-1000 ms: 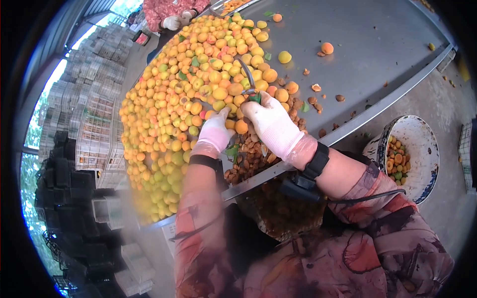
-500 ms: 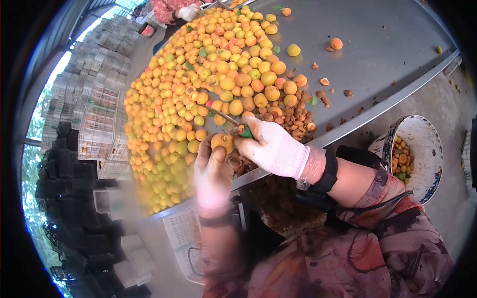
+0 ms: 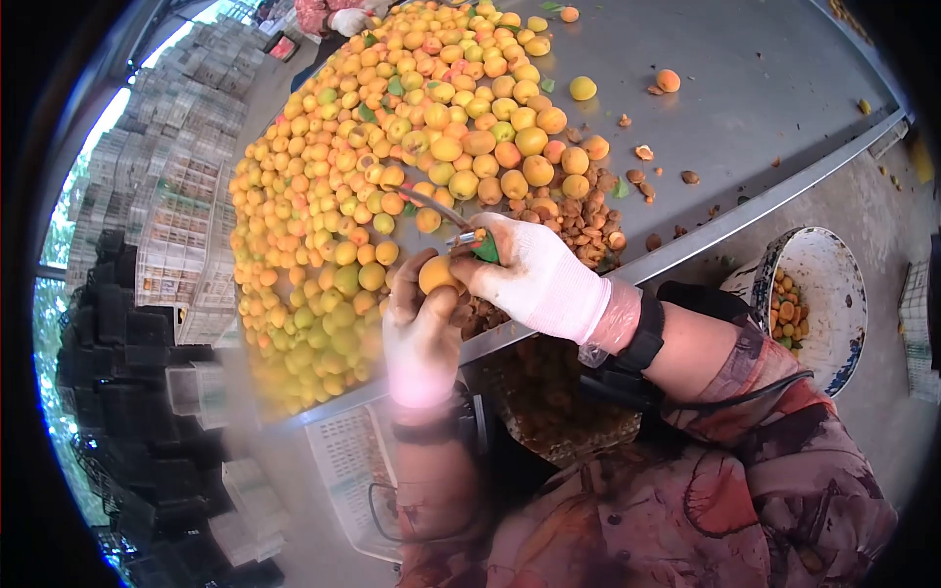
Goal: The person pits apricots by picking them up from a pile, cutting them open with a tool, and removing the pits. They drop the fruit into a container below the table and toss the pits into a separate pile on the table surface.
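Note:
My left hand (image 3: 423, 323), in a stained white glove, holds an apricot (image 3: 438, 275) between thumb and fingers at the table's near edge. My right hand (image 3: 529, 269), gloved too, is closed around the green handle of a knife (image 3: 484, 245). The knife's curved blade points up and left over the fruit, and the right fingertips are beside the held apricot. A large heap of yellow-orange apricots (image 3: 333, 167) lies beyond both hands. Brown pits (image 3: 588, 225) are piled just past my right hand.
The metal table (image 3: 725, 118) has a raised rim. A white bucket (image 3: 848, 304) with apricot pieces stands at right. Below the table is a white crate (image 3: 348, 461). Crates (image 3: 181, 225) are stacked at left. A co-worker's gloved hand (image 3: 349, 22) is at the heap's far end.
The view has shifted slightly. The knife has turned and risen a little off the held apricot, whose top is now less covered. Both hands keep their holds.

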Demonstrator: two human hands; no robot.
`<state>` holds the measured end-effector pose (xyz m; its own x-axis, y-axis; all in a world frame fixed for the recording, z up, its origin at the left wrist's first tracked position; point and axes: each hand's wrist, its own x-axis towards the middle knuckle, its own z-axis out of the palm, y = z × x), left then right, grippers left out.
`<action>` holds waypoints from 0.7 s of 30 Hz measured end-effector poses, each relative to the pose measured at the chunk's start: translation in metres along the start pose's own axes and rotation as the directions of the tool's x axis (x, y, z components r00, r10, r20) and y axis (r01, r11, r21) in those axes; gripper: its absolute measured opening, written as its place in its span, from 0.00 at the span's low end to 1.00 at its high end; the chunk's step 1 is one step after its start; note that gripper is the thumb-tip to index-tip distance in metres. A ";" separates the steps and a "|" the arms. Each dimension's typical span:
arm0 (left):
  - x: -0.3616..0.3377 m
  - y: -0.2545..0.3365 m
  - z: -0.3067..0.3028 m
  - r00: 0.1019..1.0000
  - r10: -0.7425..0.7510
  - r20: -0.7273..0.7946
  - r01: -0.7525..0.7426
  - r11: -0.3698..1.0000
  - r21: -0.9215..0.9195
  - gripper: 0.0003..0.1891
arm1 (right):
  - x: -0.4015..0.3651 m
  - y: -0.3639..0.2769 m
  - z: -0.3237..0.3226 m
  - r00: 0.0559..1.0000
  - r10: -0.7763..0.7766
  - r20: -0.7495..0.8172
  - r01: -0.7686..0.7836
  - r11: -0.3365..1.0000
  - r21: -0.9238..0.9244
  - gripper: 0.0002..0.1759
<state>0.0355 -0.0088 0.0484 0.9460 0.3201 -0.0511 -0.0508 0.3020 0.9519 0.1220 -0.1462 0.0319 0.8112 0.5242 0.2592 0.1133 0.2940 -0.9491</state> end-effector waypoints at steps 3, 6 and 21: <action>0.001 -0.003 0.005 0.998 0.047 -0.049 -0.044 0.997 0.062 0.26 | -0.004 -0.007 -0.002 1.000 -0.017 0.024 0.022 0.975 -0.221 0.16; 0.000 -0.009 0.017 0.987 0.121 -0.106 -0.117 0.992 0.047 0.23 | -0.004 0.001 0.003 0.999 0.027 -0.035 -0.034 0.973 -0.227 0.16; 0.015 -0.019 -0.015 0.998 0.054 0.016 -0.044 0.923 -0.382 0.19 | -0.005 -0.010 -0.004 0.999 -0.026 0.023 0.034 0.882 -0.470 0.20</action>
<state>0.0456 0.0032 0.0250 0.9469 0.3215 0.0050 -0.2104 0.6075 0.7659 0.1191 -0.1544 0.0391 0.7947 0.5344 0.2878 0.3971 -0.0990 -0.9124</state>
